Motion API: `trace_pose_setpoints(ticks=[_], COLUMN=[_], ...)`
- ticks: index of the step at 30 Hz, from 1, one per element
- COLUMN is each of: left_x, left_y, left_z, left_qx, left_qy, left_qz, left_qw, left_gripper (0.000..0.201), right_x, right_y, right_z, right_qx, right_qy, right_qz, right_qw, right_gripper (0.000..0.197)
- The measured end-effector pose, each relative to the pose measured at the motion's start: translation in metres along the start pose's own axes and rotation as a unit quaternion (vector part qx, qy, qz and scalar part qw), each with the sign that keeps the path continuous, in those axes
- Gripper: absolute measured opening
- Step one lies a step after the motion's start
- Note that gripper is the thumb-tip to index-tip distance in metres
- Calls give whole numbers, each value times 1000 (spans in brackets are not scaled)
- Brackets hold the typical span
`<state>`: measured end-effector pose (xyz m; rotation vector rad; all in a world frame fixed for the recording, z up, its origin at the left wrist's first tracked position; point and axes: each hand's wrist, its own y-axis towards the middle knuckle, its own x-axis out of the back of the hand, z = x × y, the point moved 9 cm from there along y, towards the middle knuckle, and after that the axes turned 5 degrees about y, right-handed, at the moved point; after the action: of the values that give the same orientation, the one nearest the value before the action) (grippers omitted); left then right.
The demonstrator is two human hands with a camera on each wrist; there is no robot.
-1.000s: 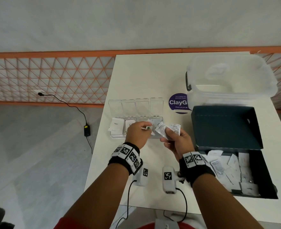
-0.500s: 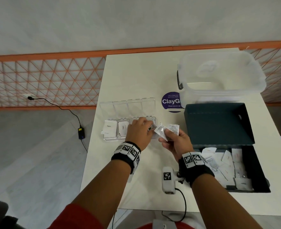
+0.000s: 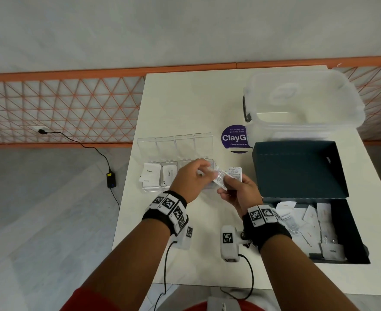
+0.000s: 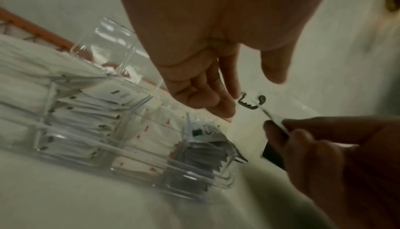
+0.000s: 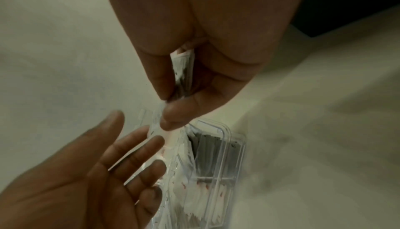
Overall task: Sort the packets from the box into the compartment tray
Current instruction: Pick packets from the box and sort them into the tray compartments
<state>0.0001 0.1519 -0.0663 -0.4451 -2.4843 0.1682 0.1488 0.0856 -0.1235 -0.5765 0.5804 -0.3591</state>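
Item: sachets [image 3: 226, 179], a small fan pinched in our right hand [image 3: 241, 194] beside the clear compartment tray [image 3: 150, 188], held ready for picking. Our left hand [image 3: 190, 179], fingers loosely spread, reaches to take one. Remaining packets lie in the dark box [image 3: 351, 232].

Right hand [image 5: 194, 72] pinching packets [image 5: 182, 72], left hand [image 5: 90, 172] open, compartment tray [image 5: 229, 147] below

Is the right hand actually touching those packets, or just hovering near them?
Touching. The right wrist view shows the right hand pinching the packets between thumb and fingers.
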Motion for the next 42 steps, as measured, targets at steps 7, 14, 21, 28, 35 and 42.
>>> trace_pose_setpoints(ticks=[7,14,21,28,35,42], left_x=[23,16,-4,-7,-20,-24], left_y=[1,0,3,-1,0,3], left_z=[-9,-17,-5,0,14,4], left_qx=[-31,-161,-219,-231,-202,-213], left_qy=[-57,149,280,353,410,427], left_qz=[-43,-65,-26,-32,30,17], left_qw=[997,973,934,906,889,879], left_gripper=[19,9,15,25,41,47], right_x=[-13,-4,6,-3,-11,-8], right_y=[-1,1,3,7,8,8], right_z=[-2,-5,-10,-11,-8,-10], right_qx=[-5,-17,-27,-34,-23,-29], right_qy=[-8,-13,-14,-3,-43,-63], right_qz=[20,-3,-14,1,16,20], right_qw=[1000,1000,999,999,999,997], right_gripper=[17,17,20,24,25,23])
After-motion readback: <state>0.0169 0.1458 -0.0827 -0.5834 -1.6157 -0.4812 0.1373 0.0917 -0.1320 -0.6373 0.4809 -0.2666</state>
